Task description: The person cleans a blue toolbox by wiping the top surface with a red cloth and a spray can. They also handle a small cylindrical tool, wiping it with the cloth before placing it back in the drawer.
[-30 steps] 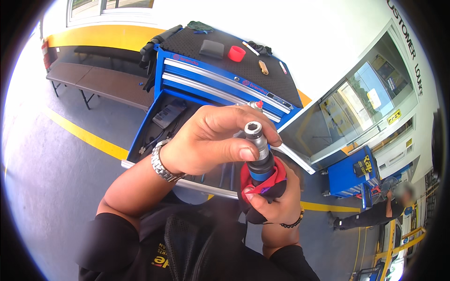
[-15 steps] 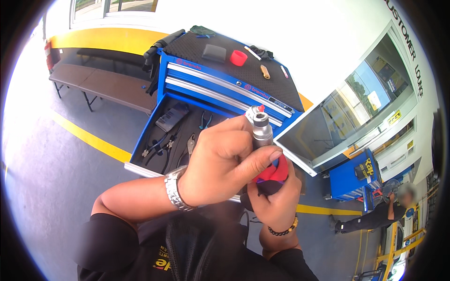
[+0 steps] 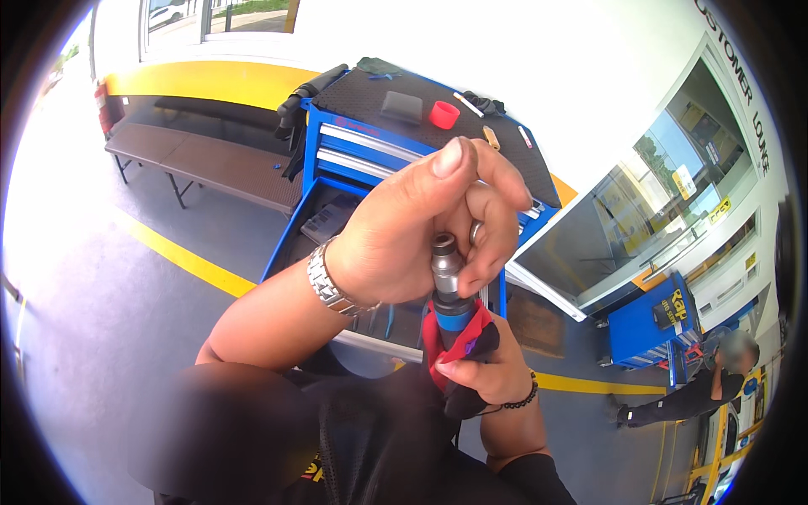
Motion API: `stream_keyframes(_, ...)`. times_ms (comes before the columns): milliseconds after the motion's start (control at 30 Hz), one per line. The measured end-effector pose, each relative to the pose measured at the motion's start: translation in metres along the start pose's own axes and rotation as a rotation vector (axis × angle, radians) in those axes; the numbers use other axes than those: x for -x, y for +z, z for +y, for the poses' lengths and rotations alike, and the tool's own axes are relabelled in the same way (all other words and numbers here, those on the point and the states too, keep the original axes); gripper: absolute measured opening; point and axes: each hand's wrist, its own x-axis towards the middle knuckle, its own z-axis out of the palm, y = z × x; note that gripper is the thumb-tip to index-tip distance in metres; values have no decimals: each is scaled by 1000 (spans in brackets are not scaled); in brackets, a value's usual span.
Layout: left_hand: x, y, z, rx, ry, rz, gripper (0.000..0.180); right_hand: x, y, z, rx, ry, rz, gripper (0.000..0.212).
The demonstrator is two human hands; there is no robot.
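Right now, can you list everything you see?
Tool: 1, silver and blue, in cloth
Cloth: 1, red, around tool
Tool chest: 1, blue, ahead
Ring: 1, red, on chest
Case: 1, black, on chest
Bench: 1, brown, left
Extinguisher: 1, red, far left
Cabinet: 1, blue, right
Person: 1, dark clothes, far right
Watch: 1, silver, left wrist
Bracelet: 1, black, right wrist
Left hand: 1, bare, beside tool
Right hand: 1, bare, holding cloth

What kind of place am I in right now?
Probably a vehicle repair workshop: there's a blue tool chest with an open drawer, another blue cabinet off to the right, and a yellow floor line.
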Motion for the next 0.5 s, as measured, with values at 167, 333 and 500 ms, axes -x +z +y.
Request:
stream_keyframes(167,-3,1,-3,267,-60,-281,74,1,-4,4,-301,141,-156,49)
stream_keyframes(333,5,18,-9,70,-132,146,80,12,-7,6,-172,123,-50,51)
stream_keyframes(500,23,27,-13,27,-22,254,79,14,-9,7,318,-110,8,54)
